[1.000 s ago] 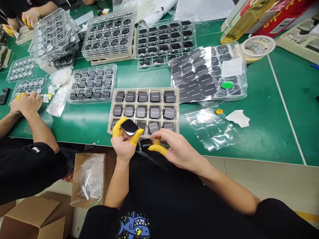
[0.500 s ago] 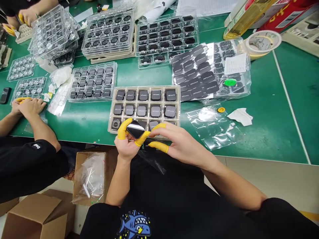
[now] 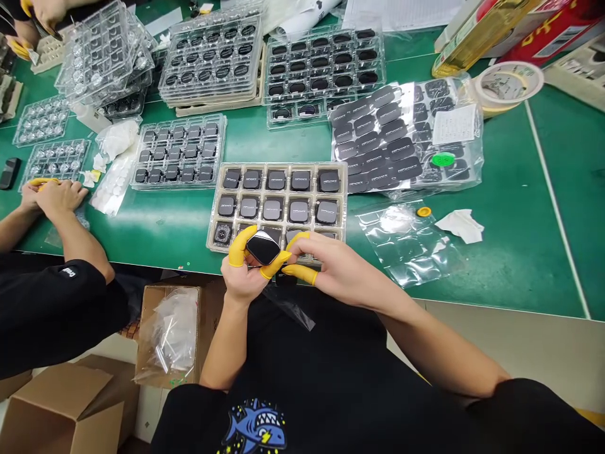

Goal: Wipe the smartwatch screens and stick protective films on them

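Observation:
My left hand [image 3: 246,271] wears yellow finger cots and is closed on a smartwatch body [image 3: 263,246], gripping it by its edges between thumb and finger. Its glossy black screen faces up and catches a light reflection. Close on the right is my right hand [image 3: 331,268], index finger and thumb apart, both in yellow cots. The index fingertip is near the watch and my left thumb. A dark square piece [image 3: 286,277] shows by the right thumb; whether it is held is unclear. Just beyond both hands lies a tray [image 3: 215,195] of dark square pieces in compartments; a watch back [image 3: 222,234] shows in its near-left one.
Behind stand stacked clear trays [image 3: 212,57] and another filled tray [image 3: 178,151]. Printed black sticker sheets [image 3: 378,139], a tape roll [image 3: 508,85], clear film [image 3: 406,246] and crumpled tissue [image 3: 460,225] are to the right. A co-worker's hands [image 3: 59,198] rest at left.
My left hand has turned the watch slightly, so its reflection has shrunk to the upper edge. The view has shifted a little. My right hand keeps nearly the same pose.

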`<state>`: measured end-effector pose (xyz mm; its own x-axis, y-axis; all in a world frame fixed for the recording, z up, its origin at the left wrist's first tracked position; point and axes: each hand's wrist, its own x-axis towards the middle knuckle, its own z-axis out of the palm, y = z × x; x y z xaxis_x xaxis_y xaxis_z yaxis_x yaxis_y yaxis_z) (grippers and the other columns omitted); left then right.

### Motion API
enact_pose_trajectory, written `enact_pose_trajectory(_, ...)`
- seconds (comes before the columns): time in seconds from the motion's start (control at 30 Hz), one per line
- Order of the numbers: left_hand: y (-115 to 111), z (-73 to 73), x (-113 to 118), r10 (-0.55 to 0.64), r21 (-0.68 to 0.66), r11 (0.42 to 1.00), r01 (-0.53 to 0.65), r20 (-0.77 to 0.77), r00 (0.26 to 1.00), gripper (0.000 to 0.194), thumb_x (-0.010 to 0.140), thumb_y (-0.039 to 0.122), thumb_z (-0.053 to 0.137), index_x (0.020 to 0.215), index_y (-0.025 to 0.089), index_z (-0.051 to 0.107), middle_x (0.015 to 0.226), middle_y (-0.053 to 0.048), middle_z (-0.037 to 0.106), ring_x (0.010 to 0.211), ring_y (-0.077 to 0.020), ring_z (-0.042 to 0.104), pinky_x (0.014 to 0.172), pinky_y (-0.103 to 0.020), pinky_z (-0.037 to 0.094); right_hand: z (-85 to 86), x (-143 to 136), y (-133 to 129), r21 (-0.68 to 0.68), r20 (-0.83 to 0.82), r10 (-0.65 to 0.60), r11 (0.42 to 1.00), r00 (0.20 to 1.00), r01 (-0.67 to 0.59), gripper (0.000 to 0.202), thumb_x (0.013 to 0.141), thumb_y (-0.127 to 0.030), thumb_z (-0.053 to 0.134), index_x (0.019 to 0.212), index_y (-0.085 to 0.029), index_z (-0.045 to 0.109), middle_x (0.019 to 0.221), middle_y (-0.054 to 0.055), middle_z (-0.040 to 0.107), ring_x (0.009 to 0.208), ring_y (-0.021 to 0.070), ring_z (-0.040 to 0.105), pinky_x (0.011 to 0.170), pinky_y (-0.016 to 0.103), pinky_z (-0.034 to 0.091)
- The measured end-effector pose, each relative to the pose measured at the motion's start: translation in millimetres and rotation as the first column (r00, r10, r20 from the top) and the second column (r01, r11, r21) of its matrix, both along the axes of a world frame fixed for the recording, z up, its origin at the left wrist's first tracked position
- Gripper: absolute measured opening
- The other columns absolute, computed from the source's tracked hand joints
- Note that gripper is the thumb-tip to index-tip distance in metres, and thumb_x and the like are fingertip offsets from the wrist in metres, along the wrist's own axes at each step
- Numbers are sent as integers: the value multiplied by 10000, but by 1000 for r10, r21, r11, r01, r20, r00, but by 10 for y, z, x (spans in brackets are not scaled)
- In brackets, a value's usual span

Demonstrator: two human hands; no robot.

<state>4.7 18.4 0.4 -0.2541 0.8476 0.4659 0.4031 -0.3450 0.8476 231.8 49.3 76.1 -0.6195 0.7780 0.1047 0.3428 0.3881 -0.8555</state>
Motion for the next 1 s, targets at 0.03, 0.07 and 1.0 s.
enact_pose_trajectory(0.03,0,2,7,2,-6,1000,-2,9,1000,823,722,708,1000,1315,191,757,813,2,788,641,-173,780,629,-278,695,2,-8,-2,7,-6,1,1000,1000,-1,97,1043,-166,677,1053,-262,678,1028,36,744,939,221,713,803,333,556)
enact_pose_trajectory(0.07,1,11,20,6,-14,1000,-6,30,1000,815,724,695,1005,1314,190,759,810,6,783,639,-166,775,628,-269,689,2,-16,-5,22,-15,2,1000,1000,-2,106,1044,-156,669,1044,-262,672,1024,36,738,937,221,706,801,335,557)
enact_pose_trajectory(1.0,50,184,73,-461,157,882,445,85,883,784,783,580,1011,1437,261,721,944,2,844,675,-126,786,602,-186,629,740,-6,388,-248,-207,57,963,977,-109,253,997,-463,837,886,-247,767,1070,64,773,984,250,713,910,416,569)
